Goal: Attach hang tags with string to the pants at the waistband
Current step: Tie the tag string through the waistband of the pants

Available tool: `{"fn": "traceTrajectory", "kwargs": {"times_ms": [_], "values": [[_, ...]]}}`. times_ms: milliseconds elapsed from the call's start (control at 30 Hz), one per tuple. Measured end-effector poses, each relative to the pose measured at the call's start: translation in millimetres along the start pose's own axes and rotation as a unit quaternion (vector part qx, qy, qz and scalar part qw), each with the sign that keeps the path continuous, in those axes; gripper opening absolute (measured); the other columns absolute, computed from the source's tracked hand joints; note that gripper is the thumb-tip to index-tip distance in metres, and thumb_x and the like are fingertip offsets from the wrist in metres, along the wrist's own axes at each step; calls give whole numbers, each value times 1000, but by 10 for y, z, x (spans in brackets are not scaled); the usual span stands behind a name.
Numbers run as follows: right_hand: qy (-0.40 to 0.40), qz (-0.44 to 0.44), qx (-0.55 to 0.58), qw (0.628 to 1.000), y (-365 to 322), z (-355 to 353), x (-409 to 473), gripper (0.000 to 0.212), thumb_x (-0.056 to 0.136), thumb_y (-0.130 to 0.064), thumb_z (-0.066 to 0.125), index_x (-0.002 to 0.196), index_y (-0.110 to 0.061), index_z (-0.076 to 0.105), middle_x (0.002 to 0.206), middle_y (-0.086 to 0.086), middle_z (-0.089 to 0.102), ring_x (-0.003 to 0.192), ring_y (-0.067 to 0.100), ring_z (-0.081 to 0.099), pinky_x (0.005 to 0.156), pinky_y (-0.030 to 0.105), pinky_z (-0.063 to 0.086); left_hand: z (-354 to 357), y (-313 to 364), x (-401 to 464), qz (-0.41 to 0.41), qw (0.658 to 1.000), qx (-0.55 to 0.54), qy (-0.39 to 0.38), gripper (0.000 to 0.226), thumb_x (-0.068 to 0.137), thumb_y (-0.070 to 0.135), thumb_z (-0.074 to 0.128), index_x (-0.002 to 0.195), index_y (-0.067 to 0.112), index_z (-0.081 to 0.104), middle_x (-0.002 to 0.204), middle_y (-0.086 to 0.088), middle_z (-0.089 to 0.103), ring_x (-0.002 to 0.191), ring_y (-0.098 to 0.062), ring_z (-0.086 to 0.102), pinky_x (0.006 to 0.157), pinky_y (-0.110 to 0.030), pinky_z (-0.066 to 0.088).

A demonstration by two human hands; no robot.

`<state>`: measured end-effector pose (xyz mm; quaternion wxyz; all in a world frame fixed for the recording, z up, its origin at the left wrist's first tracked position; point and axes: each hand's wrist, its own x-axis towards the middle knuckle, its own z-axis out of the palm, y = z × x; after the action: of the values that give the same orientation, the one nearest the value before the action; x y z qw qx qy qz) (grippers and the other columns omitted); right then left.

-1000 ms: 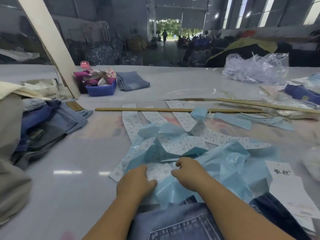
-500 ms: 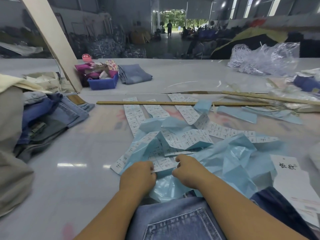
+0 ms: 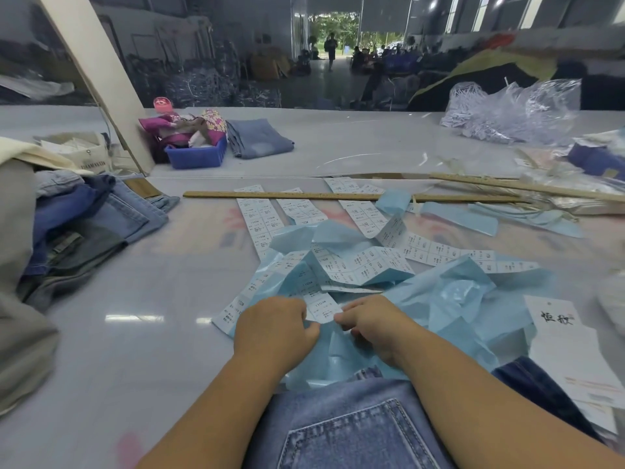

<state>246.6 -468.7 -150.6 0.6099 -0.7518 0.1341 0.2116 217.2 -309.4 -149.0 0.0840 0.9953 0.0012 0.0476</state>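
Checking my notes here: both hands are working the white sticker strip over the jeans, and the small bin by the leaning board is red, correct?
Not quite: the head view shows the small bin is blue, not red. Both the left hand and right hand pinch the sticker strip above the jeans.

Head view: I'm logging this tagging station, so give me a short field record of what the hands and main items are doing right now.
left hand: curled, pinching a white printed label strip
right hand: curled, pinching the same strip from the other side
jeans: denim under both forearms, back pocket up
hang tags: white, lying at right, untouched
blue backing paper: crumpled beneath the strips
wooden ruler: lying across the far strips
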Motion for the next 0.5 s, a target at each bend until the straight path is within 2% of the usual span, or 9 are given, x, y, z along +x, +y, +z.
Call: {"fn": "traceTrajectory", "kwargs": {"times_ms": [67, 133, 233, 300, 400, 500], "values": [[-19, -9, 5, 1000, -7, -5, -1, 9, 88, -4, 67, 83, -12, 68, 64, 1, 65, 54, 12, 50, 49, 23, 40, -36, 11, 3, 16, 998, 62, 8, 51, 86, 70, 40, 90, 27, 66, 88, 7, 64, 85, -15, 58, 68, -31, 40], [-42, -37, -4, 998, -16, -6, -9, 16, 89, -7, 67, 75, -16, 68, 61, -5, 65, 56, 9, 53, 52, 22, 41, -85, 39, 7, 26, 995, 93, 35, 57, 88, 74, 34, 92, 28, 68, 90, 7, 65, 87, -17, 59, 72, -34, 38], [-70, -77, -14, 994, -36, 5, -53, 19, 87, -10, 70, 70, -18, 69, 67, -7, 67, 68, 10, 56, 64, 24, 42, -113, 76, -1, 63, 995, 59, 57, 45, 94, 64, 40, 106, 31, 68, 100, 8, 63, 97, -17, 57, 82, -34, 38], [-95, -88, -11, 992, -46, 11, -87, 14, 86, -10, 71, 73, -18, 70, 71, -4, 70, 67, 10, 61, 60, 20, 46, -123, 79, -12, 81, 995, 32, 53, 40, 94, 60, 43, 112, 33, 67, 102, 8, 61, 99, -17, 55, 85, -33, 38], [-112, -91, -5, 989, -50, 2, -114, 19, 89, 1, 62, 81, -14, 71, 69, -4, 69, 59, 4, 62, 50, 13, 46, -130, 70, -9, 87, 995, 20, 50, 37, 93, 60, 48, 114, 36, 67, 101, 8, 54, 102, -16, 52, 88, -34, 36], [-96, -101, -35, 990, -52, 4, -122, 15, 90, 0, 60, 88, -10, 70, 74, 0, 67, 64, 9, 56, 60, 18, 46, -133, 63, 11, 79, 996, -20, 43, 33, 92, 57, 52, 110, 37, 70, 90, 10, 40, 100, -15, 49, 87, -33, 33]]}}
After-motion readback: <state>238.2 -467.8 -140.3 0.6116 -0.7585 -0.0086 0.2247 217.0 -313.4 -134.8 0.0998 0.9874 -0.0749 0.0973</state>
